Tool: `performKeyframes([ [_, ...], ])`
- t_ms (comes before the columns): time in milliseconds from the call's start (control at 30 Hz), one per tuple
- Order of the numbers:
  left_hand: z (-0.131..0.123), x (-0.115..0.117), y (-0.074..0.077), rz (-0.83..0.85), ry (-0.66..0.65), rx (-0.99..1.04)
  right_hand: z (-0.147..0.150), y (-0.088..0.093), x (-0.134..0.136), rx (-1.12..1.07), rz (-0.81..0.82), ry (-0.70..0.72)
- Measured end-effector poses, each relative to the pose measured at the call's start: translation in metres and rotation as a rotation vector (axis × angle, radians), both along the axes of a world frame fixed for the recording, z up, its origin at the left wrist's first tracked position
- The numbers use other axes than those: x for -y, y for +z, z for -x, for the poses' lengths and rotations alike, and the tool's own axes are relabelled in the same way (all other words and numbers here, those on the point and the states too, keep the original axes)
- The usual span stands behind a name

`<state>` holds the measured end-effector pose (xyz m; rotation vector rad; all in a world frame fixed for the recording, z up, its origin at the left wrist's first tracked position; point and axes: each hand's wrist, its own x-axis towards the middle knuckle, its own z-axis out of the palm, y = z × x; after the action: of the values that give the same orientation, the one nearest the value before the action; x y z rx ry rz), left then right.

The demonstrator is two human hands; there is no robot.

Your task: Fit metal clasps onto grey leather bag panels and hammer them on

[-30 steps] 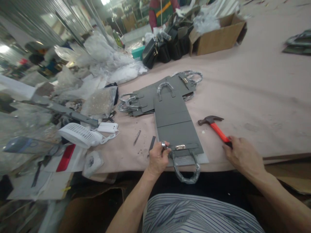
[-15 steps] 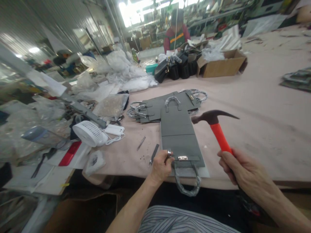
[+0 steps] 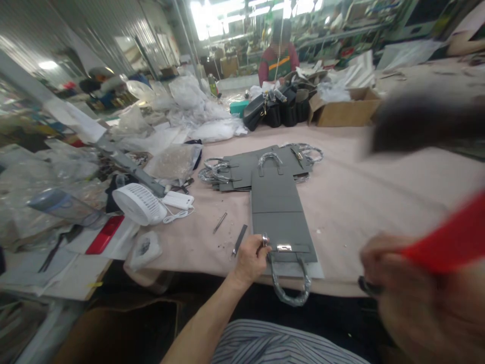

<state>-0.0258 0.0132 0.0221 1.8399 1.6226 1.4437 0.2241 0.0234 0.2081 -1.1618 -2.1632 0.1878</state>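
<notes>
A grey bag panel (image 3: pixel 278 194) lies flat in front of me, with plastic-wrapped handles at its far and near ends. Near its front edge sits a shiny metal plate (image 3: pixel 284 248) on a strap. My left hand (image 3: pixel 250 259) rests at the panel's near left corner, its fingers pinched around a small shiny metal piece (image 3: pixel 264 239), whose lower part is hidden. On the right, close to the camera, my right hand (image 3: pixel 413 288) grips a hammer by its red handle (image 3: pixel 450 235). Motion blurs the raised hammer and this hand; the dark head (image 3: pixel 424 124) is smeared.
Stacked grey bag panels (image 3: pixel 242 169) lie beyond. To the left are a thin metal rod (image 3: pixel 220 223), a dark strip (image 3: pixel 240 239), a white fan (image 3: pixel 138 203) and a red case (image 3: pixel 105 235). Black bags (image 3: pixel 280 108), a cardboard box (image 3: pixel 343 111) and a person (image 3: pixel 278 60) are at the back.
My right hand has lifted the hammer up and to the right, nearer the camera. My left hand and the bag panel stay in place.
</notes>
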Motion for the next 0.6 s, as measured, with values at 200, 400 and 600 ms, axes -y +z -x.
performKeyframes([
  [200,0.003,0.002,-0.004,0.023,-0.011,-0.011,-0.011,-0.047,-0.006,0.284,0.19,0.128],
  [400,0.006,0.002,0.003,0.075,-0.04,0.038,-0.058,-0.104,-0.055,0.208,0.622,-0.204],
  [600,0.013,0.005,0.009,0.173,-0.116,0.01,-0.073,-0.158,-0.069,0.306,0.451,-0.377],
])
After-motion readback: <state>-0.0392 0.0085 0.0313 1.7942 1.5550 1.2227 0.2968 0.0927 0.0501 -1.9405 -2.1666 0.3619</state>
